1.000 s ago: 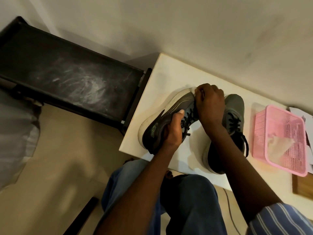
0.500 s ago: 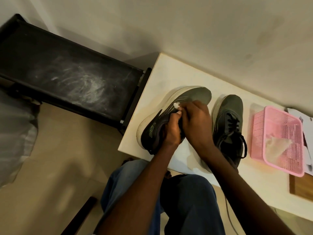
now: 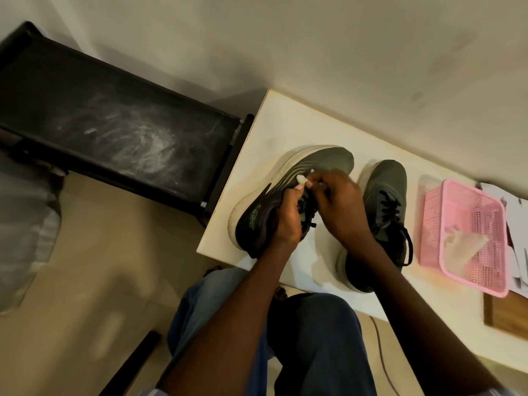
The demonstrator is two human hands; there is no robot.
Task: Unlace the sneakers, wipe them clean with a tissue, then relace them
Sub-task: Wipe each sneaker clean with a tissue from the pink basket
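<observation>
Two dark grey sneakers with white soles lie on a white table [image 3: 280, 130]. The left sneaker [image 3: 308, 164] is tipped on its side with its black laces facing me. My left hand [image 3: 287, 221] grips its collar and tongue area. My right hand [image 3: 340, 201] hovers over the lacing, its curled fingers pinching the lace beside my left thumb; the lace itself is mostly hidden under the fingers. The right sneaker [image 3: 385, 201] stands upright beside my right wrist, laced, with loose lace ends trailing off its right side.
A pink mesh basket [image 3: 468, 224] with a crumpled tissue [image 3: 463, 244] inside sits right of the sneakers. Papers [image 3: 517, 224] and a wooden board [image 3: 505, 318] lie at the far right. A black dusty bench [image 3: 114, 127] stands left of the table. My blue-trousered knees are under the table's front edge.
My right hand left the toe of the left sneaker and came down onto its laces. The sneaker's toe is uncovered now. My left hand stayed on the collar.
</observation>
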